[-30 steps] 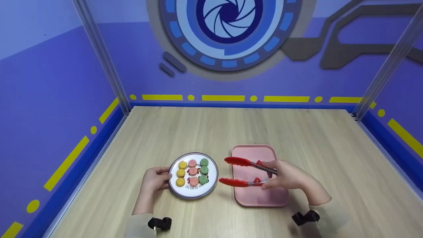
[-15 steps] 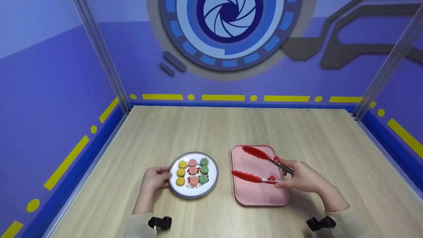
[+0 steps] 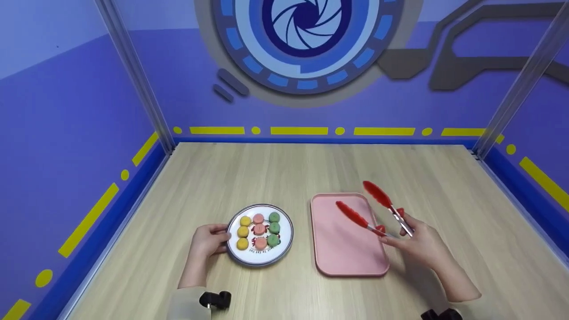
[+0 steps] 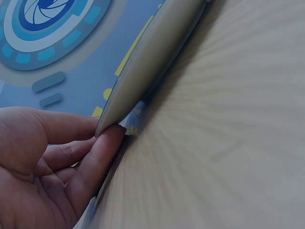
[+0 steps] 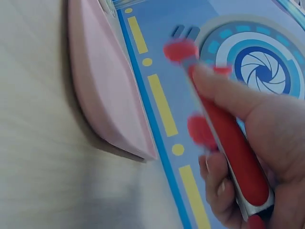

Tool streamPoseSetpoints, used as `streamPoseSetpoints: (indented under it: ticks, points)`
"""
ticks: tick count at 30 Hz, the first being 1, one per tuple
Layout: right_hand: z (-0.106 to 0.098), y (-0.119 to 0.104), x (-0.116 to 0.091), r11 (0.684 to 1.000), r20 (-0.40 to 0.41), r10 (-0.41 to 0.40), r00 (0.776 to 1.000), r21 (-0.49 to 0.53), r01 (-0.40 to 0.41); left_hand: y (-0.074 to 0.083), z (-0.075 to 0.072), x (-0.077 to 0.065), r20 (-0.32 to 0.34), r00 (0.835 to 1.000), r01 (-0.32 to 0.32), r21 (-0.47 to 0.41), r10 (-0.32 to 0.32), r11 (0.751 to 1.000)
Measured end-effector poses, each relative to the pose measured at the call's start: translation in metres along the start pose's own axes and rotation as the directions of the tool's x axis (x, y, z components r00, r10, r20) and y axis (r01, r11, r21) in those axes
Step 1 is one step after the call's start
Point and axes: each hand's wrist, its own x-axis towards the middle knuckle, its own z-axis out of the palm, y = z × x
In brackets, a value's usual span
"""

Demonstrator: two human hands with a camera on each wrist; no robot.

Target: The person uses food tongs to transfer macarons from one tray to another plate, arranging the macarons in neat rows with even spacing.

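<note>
My left hand (image 3: 207, 242) pinches the left rim of a round white plate (image 3: 262, 258) with a dark edge. In the left wrist view the thumb and fingers meet at the plate's rim (image 4: 138, 76). Yellow macarons (image 3: 243, 232), pink macarons (image 3: 259, 229) and green macarons (image 3: 274, 228) lie on it in three columns. My right hand (image 3: 420, 242) grips metal tongs (image 3: 375, 209) with red tips, spread apart and holding nothing. They hang over the upper right part of a pink tray (image 3: 346, 258). In the right wrist view the palm wraps the tongs' red handle (image 5: 238, 157).
The plate and tray stand side by side on a light wooden table (image 3: 284, 178), with a gap between them. Blue-purple panels (image 3: 284, 113) wall in the back and both sides. A black band (image 3: 215, 300) sits on the left wrist.
My right hand has drawn the tongs to the right, away from the plate, and their tips now point more toward the back. My left hand, plate and macarons stay where they were.
</note>
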Motion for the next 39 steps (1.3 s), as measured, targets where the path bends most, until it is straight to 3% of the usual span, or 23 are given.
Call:
streamPoseSetpoints:
  ticks: [5, 11, 21, 30, 39]
  points:
    - [-0.007, 0.013, -0.007, 0.983, -0.022, 0.181, 0.983, 0.048, -0.179, -0.001, 0.001, 0.001, 0.003, 1.000, 0.001, -0.010, -0.001, 1.000]
    - [-0.012, 0.026, -0.011, 0.957, -0.045, 0.287, 0.957, 0.065, -0.284, -0.001, 0.001, 0.001, -0.003, 1.000, 0.015, -0.015, -0.015, 1.000]
    - [-0.009, 0.045, -0.008, 0.940, -0.072, 0.340, 0.938, 0.002, -0.340, 0.000, 0.001, -0.001, -0.010, 1.000, 0.014, 0.000, -0.014, 1.000]
    - [-0.005, 0.052, -0.004, 0.895, -0.047, 0.443, 0.896, -0.043, -0.444, 0.000, 0.001, -0.001, -0.019, 1.000, 0.015, 0.016, -0.015, 1.000]
    - [-0.002, 0.051, -0.005, 0.885, -0.077, 0.441, 0.894, -0.126, -0.447, 0.000, 0.001, 0.000, -0.023, 0.999, 0.026, 0.015, -0.026, 1.000]
